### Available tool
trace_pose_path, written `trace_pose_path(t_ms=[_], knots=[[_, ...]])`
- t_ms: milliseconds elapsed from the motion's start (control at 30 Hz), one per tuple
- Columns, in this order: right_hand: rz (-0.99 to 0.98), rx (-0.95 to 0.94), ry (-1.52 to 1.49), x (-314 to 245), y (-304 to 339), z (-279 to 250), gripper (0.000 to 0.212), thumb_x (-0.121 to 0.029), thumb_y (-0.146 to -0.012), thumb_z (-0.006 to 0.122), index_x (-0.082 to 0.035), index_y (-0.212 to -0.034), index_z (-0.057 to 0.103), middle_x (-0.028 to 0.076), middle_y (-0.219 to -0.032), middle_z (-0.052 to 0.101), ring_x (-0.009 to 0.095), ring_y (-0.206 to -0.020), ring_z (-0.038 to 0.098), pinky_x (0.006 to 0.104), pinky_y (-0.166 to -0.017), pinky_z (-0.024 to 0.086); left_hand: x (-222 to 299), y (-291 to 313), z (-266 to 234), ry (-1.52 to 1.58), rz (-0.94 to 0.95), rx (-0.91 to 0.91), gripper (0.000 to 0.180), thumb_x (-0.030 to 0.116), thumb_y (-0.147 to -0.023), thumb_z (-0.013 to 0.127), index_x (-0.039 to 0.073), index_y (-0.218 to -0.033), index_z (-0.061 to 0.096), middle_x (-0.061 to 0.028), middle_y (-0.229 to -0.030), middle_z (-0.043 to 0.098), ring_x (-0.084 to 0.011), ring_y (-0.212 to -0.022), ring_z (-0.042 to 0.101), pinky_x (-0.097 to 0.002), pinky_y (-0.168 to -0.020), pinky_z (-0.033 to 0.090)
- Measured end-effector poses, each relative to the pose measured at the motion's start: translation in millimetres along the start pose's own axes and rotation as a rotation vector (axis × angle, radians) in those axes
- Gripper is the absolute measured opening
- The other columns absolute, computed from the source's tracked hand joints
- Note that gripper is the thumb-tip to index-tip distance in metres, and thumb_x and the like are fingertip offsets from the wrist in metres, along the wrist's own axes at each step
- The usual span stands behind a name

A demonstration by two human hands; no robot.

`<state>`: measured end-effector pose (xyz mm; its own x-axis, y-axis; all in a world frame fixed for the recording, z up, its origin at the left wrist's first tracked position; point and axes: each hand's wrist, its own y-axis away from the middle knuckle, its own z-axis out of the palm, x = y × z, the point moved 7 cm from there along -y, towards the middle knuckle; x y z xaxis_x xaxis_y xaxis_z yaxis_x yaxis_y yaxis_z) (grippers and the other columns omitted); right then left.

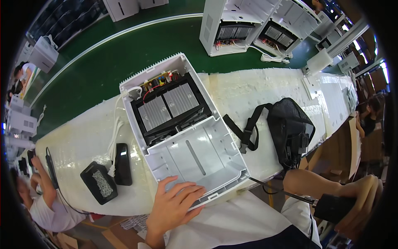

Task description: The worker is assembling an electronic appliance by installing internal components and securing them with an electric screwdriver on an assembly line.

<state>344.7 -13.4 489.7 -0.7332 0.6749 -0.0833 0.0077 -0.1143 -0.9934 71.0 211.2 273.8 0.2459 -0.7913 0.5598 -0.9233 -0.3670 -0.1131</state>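
A white appliance housing lies open side up before me. Its far half carries a black-framed unit with two finned metal panels, with a circuit board and wires beyond it. My left hand rests with spread fingers over the near edge of the housing. Wrapped in my right hand is a black power screwdriver, at the lower right. Its long thin shaft reaches the near right corner of the housing; whether the tip sits on a screw is too small to tell.
On the wrapped white table, left of the housing, are a black tray of screws, a phone and a white cord. A black mesh bag with strap lies right. Two similar housings stand beyond. Another person works at far left.
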Motion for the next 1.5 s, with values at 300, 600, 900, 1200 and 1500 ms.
trace_pose_path(t_ms=[300,600,900,1200,1500], knots=[[0.693,0.350,0.904,133.8,24.4,-55.9,0.049,-0.032,-0.082,0.081,-0.005,-0.103,0.046,0.004,-0.065,0.056,0.021,-0.045,0.058,0.0283,-0.043,0.055,7.1,-16.0,2.8,0.027,0.041,-0.005,0.038,0.026,-0.074,0.078,0.015,-0.108,0.067,0.0058,-0.109,0.068,-0.0126,-0.105,0.062,-0.0434,-0.101,0.036],[0.813,0.273,0.791,147.8,62.9,-67.1,0.055,-0.023,-0.072,0.090,0.002,-0.097,0.049,0.019,-0.072,0.065,0.029,-0.061,0.069,0.0388,-0.052,0.059,7.3,-18.8,2.0,0.054,0.044,0.031,0.035,0.022,-0.071,0.079,0.014,-0.104,0.068,0.0052,-0.108,0.070,-0.0132,-0.101,0.064,-0.0428,-0.095,0.037],[0.820,0.225,0.798,157.0,77.8,-62.3,0.049,-0.028,-0.075,0.087,0.000,-0.093,0.052,0.017,-0.070,0.065,0.025,-0.055,0.065,0.0342,-0.049,0.057,9.1,-18.9,0.1,0.049,0.050,0.048,0.035,0.021,-0.070,0.079,0.014,-0.103,0.068,0.0045,-0.107,0.071,-0.0132,-0.100,0.064,-0.0428,-0.094,0.037],[0.779,0.328,0.762,157.8,85.8,-65.9,0.041,-0.022,-0.077,0.085,0.003,-0.093,0.057,0.018,-0.077,0.065,0.027,-0.056,0.063,0.0353,-0.050,0.054,10.2,-13.5,6.3,0.028,0.060,0.041,0.039,0.022,-0.072,0.078,0.013,-0.109,0.068,0.0038,-0.103,0.069,-0.0125,-0.092,0.064,-0.0415,-0.095,0.038],[0.743,0.319,0.724,158.9,94.2,-71.1,0.042,-0.025,-0.081,0.082,0.002,-0.095,0.053,0.016,-0.073,0.063,0.027,-0.056,0.063,0.0342,-0.049,0.053,11.3,-10.4,7.5,0.005,0.068,0.062,0.040,0.022,-0.071,0.077,0.011,-0.109,0.068,0.0056,-0.097,0.068,-0.0109,-0.083,0.061,-0.0390,-0.093,0.039]])
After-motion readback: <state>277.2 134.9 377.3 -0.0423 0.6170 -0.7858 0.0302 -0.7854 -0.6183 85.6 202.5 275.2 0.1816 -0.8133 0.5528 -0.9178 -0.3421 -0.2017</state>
